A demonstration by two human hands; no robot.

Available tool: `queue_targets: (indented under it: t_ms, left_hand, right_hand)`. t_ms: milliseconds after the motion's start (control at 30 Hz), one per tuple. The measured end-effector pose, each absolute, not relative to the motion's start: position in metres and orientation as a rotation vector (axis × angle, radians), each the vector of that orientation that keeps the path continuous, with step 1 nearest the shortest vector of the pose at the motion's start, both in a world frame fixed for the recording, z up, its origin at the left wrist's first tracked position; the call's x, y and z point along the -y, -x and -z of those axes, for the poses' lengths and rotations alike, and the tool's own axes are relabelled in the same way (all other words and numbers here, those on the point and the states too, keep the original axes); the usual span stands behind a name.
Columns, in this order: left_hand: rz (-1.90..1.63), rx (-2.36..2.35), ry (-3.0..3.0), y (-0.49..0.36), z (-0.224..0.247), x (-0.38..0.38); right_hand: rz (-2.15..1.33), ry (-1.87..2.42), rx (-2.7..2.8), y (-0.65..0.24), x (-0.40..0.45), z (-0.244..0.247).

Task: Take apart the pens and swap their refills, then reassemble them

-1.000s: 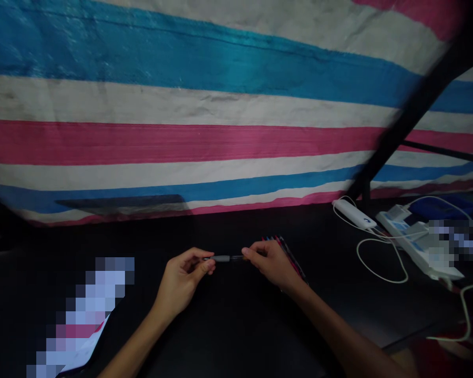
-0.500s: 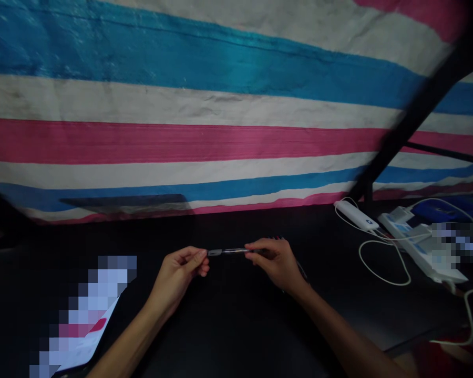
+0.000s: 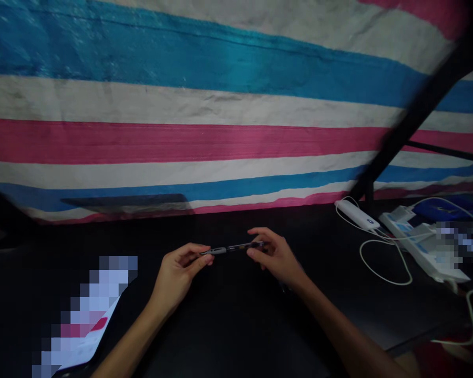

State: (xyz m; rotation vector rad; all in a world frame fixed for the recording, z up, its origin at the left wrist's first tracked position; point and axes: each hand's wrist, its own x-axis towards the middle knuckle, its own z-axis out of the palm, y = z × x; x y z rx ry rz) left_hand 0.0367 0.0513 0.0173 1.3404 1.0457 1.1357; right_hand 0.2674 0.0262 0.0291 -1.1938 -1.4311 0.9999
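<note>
A slim pen (image 3: 236, 247) with a clear barrel and a grey grip lies nearly level between my two hands, above the black table (image 3: 228, 325). My left hand (image 3: 177, 268) pinches its grey-grip end between thumb and fingers. At the other, darker end is my right hand (image 3: 276, 257), its thumb and fingers around the barrel and the index finger raised off it. Behind my right wrist, thin dark items (image 3: 284, 287) show only in part, too hidden to name.
At the left lies a lit tablet-like screen (image 3: 98, 325), partly blurred out. On the right are a white power strip (image 3: 410, 236), a white power bank-like block (image 3: 357, 214), looping white cables (image 3: 408, 273) and a blue item (image 3: 441, 209). A striped tarp (image 3: 205, 142) hangs behind the table.
The pen has tilted slightly, its right end now higher. My right hand's fingers have opened somewhat, with the index finger lifting, and more of the pen shows. My left hand's pinch has shifted a little.
</note>
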Motion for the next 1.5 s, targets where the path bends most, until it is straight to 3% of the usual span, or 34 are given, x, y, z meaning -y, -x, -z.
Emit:
queue_targets:
  t_ms: [467,667,900,1100,1300,1500]
  left_hand:
    - [-1.117,-1.043,-1.289,-0.0332,-0.019,-0.054]
    - [-1.115,-1.05,-1.3,-0.0323,-0.0175,-0.0558]
    - [-1.103,-1.053,-1.307,-0.0333,-0.0164,-0.0554]
    - [-1.104,-1.065,-1.317,-0.0341,-0.0164,-0.0561]
    - [-1.104,-1.077,-1.33,-0.0341,-0.0174,-0.0553]
    - [-1.113,-1.092,-1.364,-0.0357,-0.0199,-0.0536]
  right_hand:
    - [-1.163,1.164,1.5,-0.2697,-0.0275,-0.027]
    - [-0.983,1.184,1.481,-0.2695,-0.026,-0.0283]
    - [-1.003,1.31,1.532,-0.2707,-0.0285,-0.0254]
    - [-0.986,1.119,1.53,-0.2711,-0.0268,-0.0293]
    - [-1.053,1.277,1.572,-0.2655,-0.0268,-0.0228]
    - [-0.897,1.214,1.602,-0.2653,-0.0248,-0.0224]
